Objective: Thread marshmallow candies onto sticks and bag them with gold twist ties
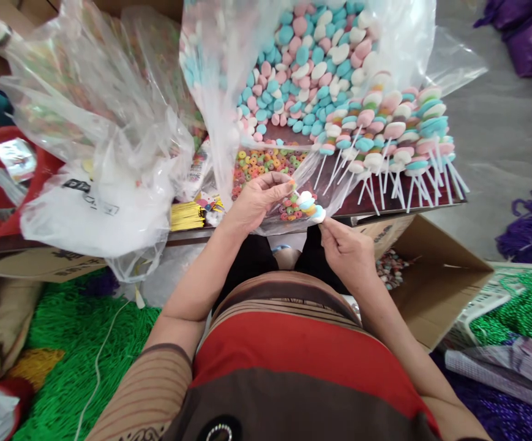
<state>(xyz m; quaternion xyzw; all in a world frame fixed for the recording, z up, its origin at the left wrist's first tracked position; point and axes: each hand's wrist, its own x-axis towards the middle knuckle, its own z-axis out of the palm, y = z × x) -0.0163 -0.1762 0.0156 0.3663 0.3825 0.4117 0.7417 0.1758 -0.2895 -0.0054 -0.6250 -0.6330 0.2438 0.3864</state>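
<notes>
My left hand [262,199] pinches a small orange ring candy [292,183] between thumb and fingertips. My right hand [349,250] is closed on the lower end of a candy skewer [310,207], its stick largely hidden. White and pale blue flat candies with an orange piece between them are threaded on it. The skewer's upper tip points at the ring candy, very close to it; whether they touch I cannot tell. Under both hands lies a clear plastic bag with loose multicoloured ring candies [266,160].
Beyond is a heap of pink, blue and white candies [311,67] in plastic. Finished-looking candy skewers [392,131] are stacked at the table's right, white sticks toward me. A cardboard box [435,269] stands below right. Left are a white plastic bag [86,208] and red basin [48,162].
</notes>
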